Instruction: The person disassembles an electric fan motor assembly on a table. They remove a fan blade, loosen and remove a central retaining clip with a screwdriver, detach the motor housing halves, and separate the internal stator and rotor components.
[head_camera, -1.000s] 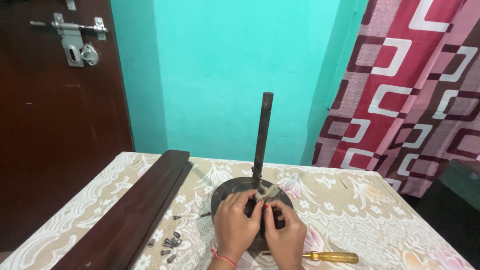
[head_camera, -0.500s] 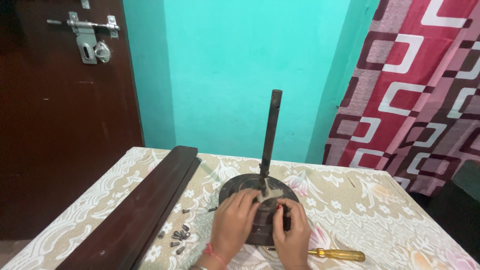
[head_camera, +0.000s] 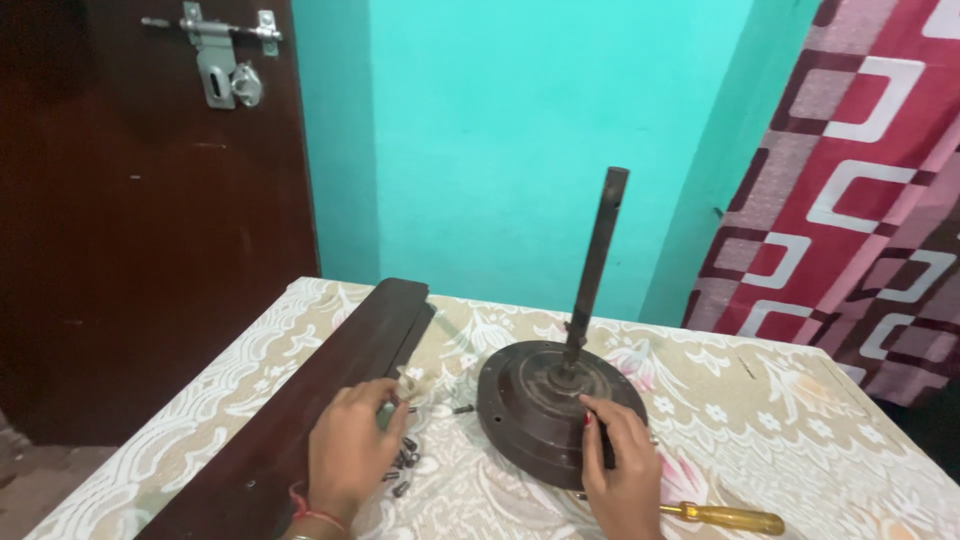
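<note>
A dark round metal motor housing (head_camera: 530, 400) lies flat on the table, with a long dark rod (head_camera: 597, 262) rising tilted from its centre. My right hand (head_camera: 618, 470) rests on the housing's near right rim. My left hand (head_camera: 350, 445) sits to the left of the housing, its fingers closed around a small pale, crumpled piece (head_camera: 410, 383) next to the dark wooden blade (head_camera: 300, 400). Several small dark screws (head_camera: 405, 468) lie on the cloth just beside that hand.
A lace-patterned cloth (head_camera: 760, 440) covers the table. A yellow-handled screwdriver (head_camera: 725, 518) lies at the near right. One lone screw (head_camera: 462, 408) sits left of the housing. A brown door with a latch (head_camera: 215, 50) is at the left; a patterned curtain (head_camera: 860, 180) hangs right.
My left hand has moved left off the housing, carrying the small pale piece toward the wooden blade. My right hand stays on the housing. The view has shifted left.
</note>
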